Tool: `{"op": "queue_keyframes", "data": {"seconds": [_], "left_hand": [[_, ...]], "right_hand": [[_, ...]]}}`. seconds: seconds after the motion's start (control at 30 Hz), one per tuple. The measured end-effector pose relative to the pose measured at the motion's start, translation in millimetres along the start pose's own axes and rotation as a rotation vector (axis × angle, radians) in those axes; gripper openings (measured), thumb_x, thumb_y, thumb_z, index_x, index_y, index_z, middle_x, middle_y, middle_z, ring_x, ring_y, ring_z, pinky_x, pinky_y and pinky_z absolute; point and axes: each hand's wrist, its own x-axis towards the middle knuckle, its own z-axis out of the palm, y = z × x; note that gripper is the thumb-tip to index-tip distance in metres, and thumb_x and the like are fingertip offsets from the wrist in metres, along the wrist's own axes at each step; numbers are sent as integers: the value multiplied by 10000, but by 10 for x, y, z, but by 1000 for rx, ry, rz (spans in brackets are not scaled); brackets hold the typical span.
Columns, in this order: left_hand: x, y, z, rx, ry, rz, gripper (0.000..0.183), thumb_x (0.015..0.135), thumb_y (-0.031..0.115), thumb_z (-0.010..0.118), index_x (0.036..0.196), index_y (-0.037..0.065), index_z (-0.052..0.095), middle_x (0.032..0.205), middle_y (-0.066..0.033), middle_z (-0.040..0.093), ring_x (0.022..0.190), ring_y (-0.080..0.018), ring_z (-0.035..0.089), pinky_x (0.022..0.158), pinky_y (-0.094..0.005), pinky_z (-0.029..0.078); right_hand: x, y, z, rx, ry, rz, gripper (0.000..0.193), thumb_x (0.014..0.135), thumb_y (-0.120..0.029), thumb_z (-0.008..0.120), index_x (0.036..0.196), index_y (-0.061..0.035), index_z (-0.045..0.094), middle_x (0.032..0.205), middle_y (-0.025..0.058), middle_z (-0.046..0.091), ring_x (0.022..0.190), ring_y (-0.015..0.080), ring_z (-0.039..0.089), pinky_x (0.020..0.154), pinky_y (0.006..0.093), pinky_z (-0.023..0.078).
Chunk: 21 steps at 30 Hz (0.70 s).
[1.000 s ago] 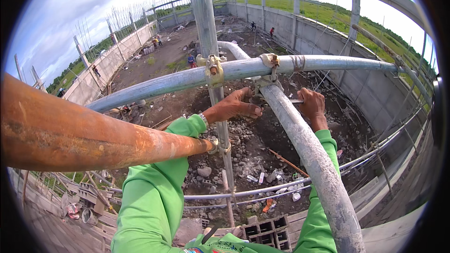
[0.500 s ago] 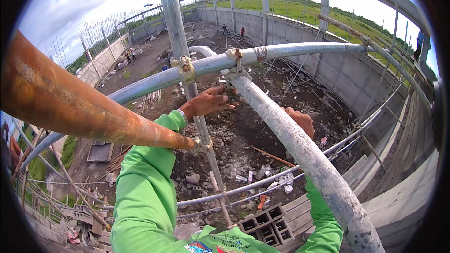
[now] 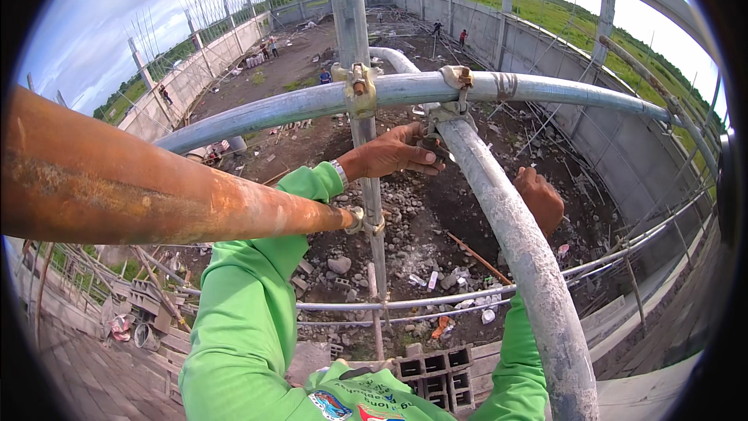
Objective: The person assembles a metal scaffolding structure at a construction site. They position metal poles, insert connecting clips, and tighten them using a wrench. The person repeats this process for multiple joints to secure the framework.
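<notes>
My left hand [image 3: 396, 151], in a green sleeve, reaches past the upright steel pipe [image 3: 348, 19], fingers pinched on the underside of a scaffold clamp [image 3: 450, 114]. That clamp joins a grey cross pipe [image 3: 257, 121] to a whitish, cement-crusted pipe [image 3: 518, 245] running toward me. Beyond the crusted pipe, my right hand [image 3: 539, 199] is closed in a fist; whatever it may grip is hidden. Another clamp [image 3: 360, 90] fixes the cross pipe to the upright. A thick rusty pipe [image 3: 156, 179] crosses above my left forearm, ending at a lower clamp [image 3: 356, 221].
Below lie rubble [image 3: 401, 210], litter and a wooden stick [image 3: 479, 257]. Hollow concrete blocks [image 3: 436, 370] sit on planks near me. Lower rails [image 3: 428, 302] cross in front. Concrete walls [image 3: 545, 86] enclose the site, where several people [image 3: 463, 37] stand far off.
The whole view has swung, so pipes and hands appear further right. My left hand stays at the clamp's underside; my right fist shows more fully beside the crusted pipe.
</notes>
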Motion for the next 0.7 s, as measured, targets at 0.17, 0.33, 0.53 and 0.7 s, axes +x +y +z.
{"op": "queue_keyframes", "data": {"seconds": [0.17, 0.33, 0.53, 0.7], "left_hand": [[-41, 11, -49, 176, 92, 19, 639, 877, 154, 916, 1316, -16, 484, 1219, -111, 652, 1171, -250, 730, 1063, -374, 610], [-115, 51, -45, 322, 109, 84, 669, 847, 186, 943, 1251, -25, 454, 1091, -145, 701, 1002, -229, 755, 911, -371, 645], [-131, -34, -47, 163, 43, 66, 619, 920, 70, 850, 1347, -47, 416, 1201, -169, 654, 1077, -271, 751, 988, -425, 657], [9, -94, -213, 55, -127, 27, 581, 969, 52, 784, 1407, -38, 413, 1310, -180, 593, 1166, -303, 722, 1109, -442, 607]], "right_hand": [[363, 45, 679, 329, 106, -103, 254, 1002, -204, 680, 794, -95, 582, 701, 92, 647, 633, 324, 675, 589, 479, 519], [673, -35, 1155, 421, 46, -199, 294, 1036, -266, 662, 815, -92, 577, 727, 125, 657, 670, 359, 685, 598, 489, 516], [660, 113, 801, 444, -272, -209, 317, 865, -253, 774, 760, -58, 546, 676, 197, 639, 702, 402, 707, 648, 527, 507], [506, 408, 273, 176, -284, -268, 298, 911, -248, 750, 761, -72, 562, 663, 158, 634, 666, 357, 702, 615, 501, 513]]}}
